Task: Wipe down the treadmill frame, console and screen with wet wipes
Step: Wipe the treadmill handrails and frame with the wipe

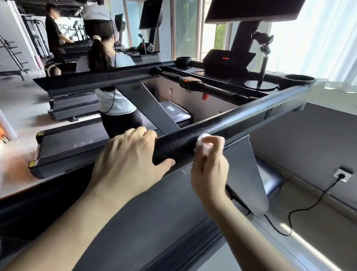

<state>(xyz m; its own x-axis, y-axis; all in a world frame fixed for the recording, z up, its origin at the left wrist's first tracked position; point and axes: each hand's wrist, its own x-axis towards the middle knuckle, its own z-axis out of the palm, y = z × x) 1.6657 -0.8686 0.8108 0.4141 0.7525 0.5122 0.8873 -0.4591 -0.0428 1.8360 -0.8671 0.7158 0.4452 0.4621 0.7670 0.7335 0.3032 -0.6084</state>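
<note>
**Location: indoor gym, treadmill row.**

I stand on one treadmill (156,218). Its handrail (244,116), its console (227,60) with red digits, two cup holders (299,80) and a raised screen (255,5) are ahead of me. A second treadmill (71,144) lies parallel on my left with a person (111,76) on it. A third machine (74,107) beyond it has its own upright display (150,11). A black rack (8,46) and other frame equipment (36,35) stand at the far wall. Tall windows (187,22) line the front, and a wall socket (343,174) with a plugged cable sits low on my right.
</note>
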